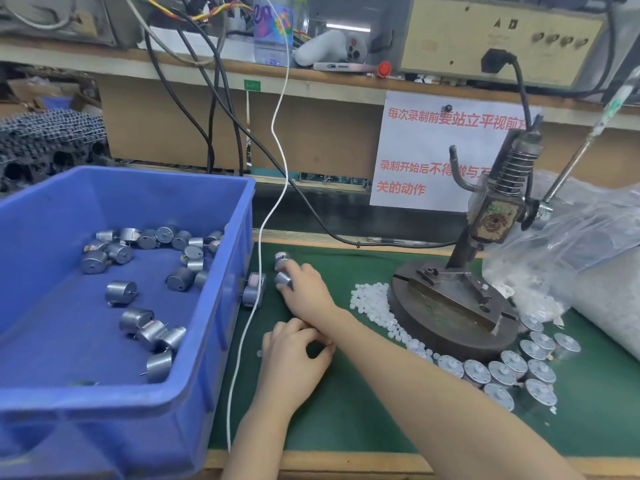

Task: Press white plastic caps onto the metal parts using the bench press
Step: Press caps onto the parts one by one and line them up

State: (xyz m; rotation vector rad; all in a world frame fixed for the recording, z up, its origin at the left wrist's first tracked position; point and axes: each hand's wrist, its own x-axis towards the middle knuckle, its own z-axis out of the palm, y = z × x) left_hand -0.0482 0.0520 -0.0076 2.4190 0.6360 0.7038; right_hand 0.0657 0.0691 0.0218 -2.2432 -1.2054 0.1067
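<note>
My right hand (304, 289) reaches across the green mat and grips a small silver metal part (283, 279); another part (281, 258) stands just beyond it. My left hand (294, 358) rests on the mat below the right forearm, fingers curled; what they hold is hidden. Two more metal parts (254, 289) lie by the bin wall. A pile of white plastic caps (374, 303) lies left of the bench press (457, 299), whose lever (585, 143) points up to the right. Several metal parts (512, 372) stand in front of the press base.
A blue bin (214, 341) with several loose metal parts (149, 327) fills the left side. A white cable (256, 299) runs down the mat beside it. A clear plastic bag (588, 244) of caps lies at the right. A shelf with equipment and cables crosses the back.
</note>
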